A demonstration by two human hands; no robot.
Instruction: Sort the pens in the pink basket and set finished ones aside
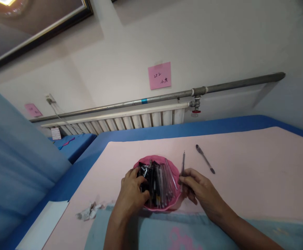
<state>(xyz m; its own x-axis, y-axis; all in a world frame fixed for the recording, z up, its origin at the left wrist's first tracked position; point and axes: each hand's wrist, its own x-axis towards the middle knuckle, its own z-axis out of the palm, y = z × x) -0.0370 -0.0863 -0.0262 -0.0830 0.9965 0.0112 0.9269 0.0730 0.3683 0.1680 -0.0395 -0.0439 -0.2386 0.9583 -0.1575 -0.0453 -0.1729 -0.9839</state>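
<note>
A pink bowl holding several pens and pen parts sits on the pink table cover in front of me. My left hand reaches into the bowl's left side, its fingers curled on dark pen pieces. My right hand rests just right of the bowl and pinches a thin pen refill that points away from me. A finished dark pen lies alone on the cover, to the right of the refill and apart from both hands.
A crumpled scrap of paper lies left of my left arm, and a white sheet sits at the table's left edge. A light blue cloth covers the near edge. Behind the table run a radiator and a pipe.
</note>
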